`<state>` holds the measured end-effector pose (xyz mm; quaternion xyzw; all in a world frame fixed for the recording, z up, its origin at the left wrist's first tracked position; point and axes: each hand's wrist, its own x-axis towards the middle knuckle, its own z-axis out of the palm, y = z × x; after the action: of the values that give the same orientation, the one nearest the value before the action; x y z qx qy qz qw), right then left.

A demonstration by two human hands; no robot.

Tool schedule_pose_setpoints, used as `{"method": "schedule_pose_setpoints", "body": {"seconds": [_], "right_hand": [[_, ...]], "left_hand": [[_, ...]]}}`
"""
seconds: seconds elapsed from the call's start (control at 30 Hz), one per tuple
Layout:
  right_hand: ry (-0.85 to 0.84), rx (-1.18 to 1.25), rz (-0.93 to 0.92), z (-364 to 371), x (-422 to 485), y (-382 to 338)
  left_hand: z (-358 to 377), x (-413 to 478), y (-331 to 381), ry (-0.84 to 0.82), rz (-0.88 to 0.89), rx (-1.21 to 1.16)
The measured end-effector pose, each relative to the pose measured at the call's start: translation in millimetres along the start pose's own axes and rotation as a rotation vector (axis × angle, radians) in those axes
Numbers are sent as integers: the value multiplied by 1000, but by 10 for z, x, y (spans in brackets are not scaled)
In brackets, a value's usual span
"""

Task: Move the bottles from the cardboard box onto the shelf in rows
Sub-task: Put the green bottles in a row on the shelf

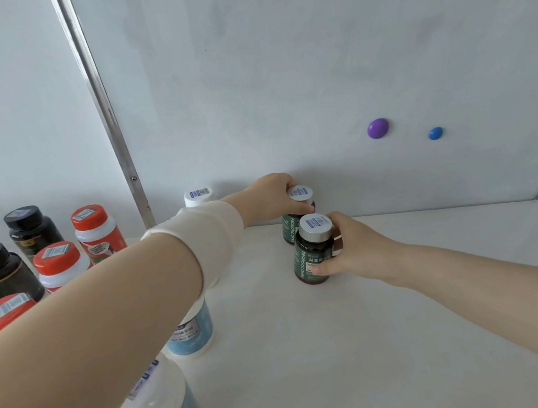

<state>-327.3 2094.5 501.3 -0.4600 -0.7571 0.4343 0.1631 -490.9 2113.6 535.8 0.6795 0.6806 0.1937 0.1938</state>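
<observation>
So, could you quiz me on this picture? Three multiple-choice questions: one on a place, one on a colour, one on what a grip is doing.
1. The red-capped bottles stand: A on the back wall; B left of the metal post; C inside a box.
2. The larger magnet is: A purple; B yellow; C red.
3. The person's right grip is: A hanging empty; B flat and open; C holding the front green bottle.
Answers: 1 B, all three stand left of the post. 2 A, it is purple, and the smaller magnet is blue. 3 C, its thumb and fingers wrap the bottle's side.
</observation>
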Motion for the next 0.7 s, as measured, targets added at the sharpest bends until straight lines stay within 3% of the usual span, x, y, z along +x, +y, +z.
{"method": "schedule_pose_setpoints", "body": {"seconds": [0.17,0.3,0.53,0.7], "right_hand": [[-45,29,35,-31,-24,-37],[-20,-82,8,-195,-183,-153],[135,-449,-90,-269,-733,-573],[207,-696,-219,87,-1220,-927]], "left_hand": [[-37,-51,57,-39,-55,-35],[-196,-239,124,-49,-147,117],[-435,-1249,303,142,-63,824],[-513,-2120,428,248,-80,1078]]}}
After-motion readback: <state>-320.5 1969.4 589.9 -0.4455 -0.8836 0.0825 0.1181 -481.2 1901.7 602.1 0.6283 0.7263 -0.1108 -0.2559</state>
